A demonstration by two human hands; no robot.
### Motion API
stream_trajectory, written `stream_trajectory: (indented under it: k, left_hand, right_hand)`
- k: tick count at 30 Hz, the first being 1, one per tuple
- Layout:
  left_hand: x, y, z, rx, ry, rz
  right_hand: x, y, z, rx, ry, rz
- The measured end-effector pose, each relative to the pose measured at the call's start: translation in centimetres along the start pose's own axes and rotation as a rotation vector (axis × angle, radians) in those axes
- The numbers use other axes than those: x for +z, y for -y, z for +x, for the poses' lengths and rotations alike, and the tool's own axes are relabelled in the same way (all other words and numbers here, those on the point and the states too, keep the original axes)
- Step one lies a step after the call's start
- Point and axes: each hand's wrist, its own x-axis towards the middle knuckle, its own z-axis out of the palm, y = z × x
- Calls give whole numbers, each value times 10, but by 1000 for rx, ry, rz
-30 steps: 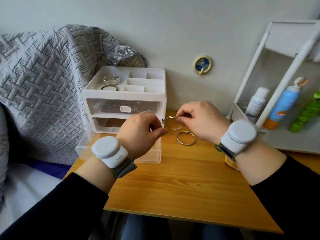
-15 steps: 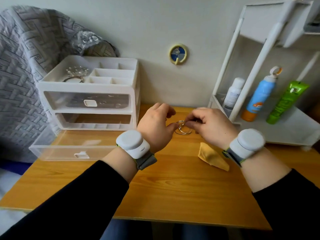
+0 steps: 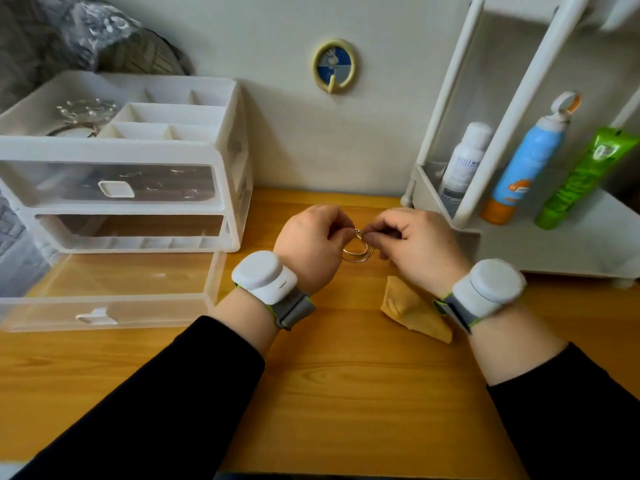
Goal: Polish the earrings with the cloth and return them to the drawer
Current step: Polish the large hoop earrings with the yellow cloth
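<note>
finding: the left hand and the right hand meet fingertip to fingertip above the table. both pinch the top of the earrings, two thin gold hoops that hang overlapped between them. we cannot tell whether each hand has its own hoop or whether both hoops share one pinch, and the clasps are too small to read.

the cloth lies crumpled on the table just behind the right hand, partly under its wrist, and no finger touches it. the drawer stands pulled out beyond the outer side of the left hand, near it but apart, at the foot of the organiser.

judgement: polishing is not yet begun, and the step in hand is sorting the two hoops.

recommendations:
- we separate the hoops first. rubbed together, they may tangle or scratch.
- we lay one hoop down in front of the fingers and let the left hand pinch the other near its clasp.
- the right hand draws back to take the cloth and folds it round the wire.
- we wipe along the curve with light pressure, as thin wire looks likely to bend if squeezed across the ring.
- we work low over the table, so a dropped hoop does not roll off.
</note>
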Motion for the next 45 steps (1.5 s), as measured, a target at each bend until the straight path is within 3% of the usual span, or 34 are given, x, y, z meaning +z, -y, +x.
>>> stream_trajectory:
  k: [6, 19, 26, 34, 38, 42, 45]
  left_hand:
    - [6, 13, 4, -70, -18, -68]
    - [8, 21, -1, -118, -92, -236]
    - [8, 20, -3, -136, -96, -260]
    - [10, 23, -1, -175, -112, -323]
    - [10, 22, -2, -194, -104, -369]
    - [10, 23, -1, -200, -97, -407]
    - [12, 23, -2, -207, -82, -420]
  right_hand:
    - [1, -4, -7, 62, -8, 34]
    - [-14, -1, -17, -68, 453, -214]
    - [-10, 1, -21, -76, 518, -283]
    - [-5, -9, -19, -110, 522, -270]
    - [-2, -13, -16, -133, 502, -153]
    - [0, -13, -16, -124, 412, -82]
    - [4, -12, -15, -136, 250, -22]
